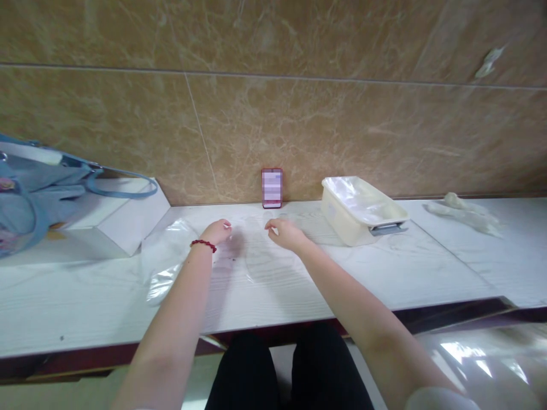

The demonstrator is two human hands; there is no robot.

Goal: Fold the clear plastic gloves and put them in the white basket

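Over the white wood-grain table (273,307), my left hand (217,232) has its fingers curled in a loose pinch, and a red bead bracelet (203,245) circles that wrist. Whatever its fingertips hold, if anything, is too small to make out. Facing it, my right hand (285,232) has thumb and forefinger bent together; what lies between them is unclear. A faint outline of clear plastic film (260,265) shows on the table below the right hand. Left of my left wrist lies a stack of clear plastic bags (164,265). Small dark specks dot the table between the hands.
A phone (272,189) leans upright against the brown tiled wall (231,131). To the right stands a cream plastic bin (342,219) with clear plastic inside. Crumpled plastic (468,213) lies farther right. A white box (123,219) and blue handbag (47,188) occupy the left.
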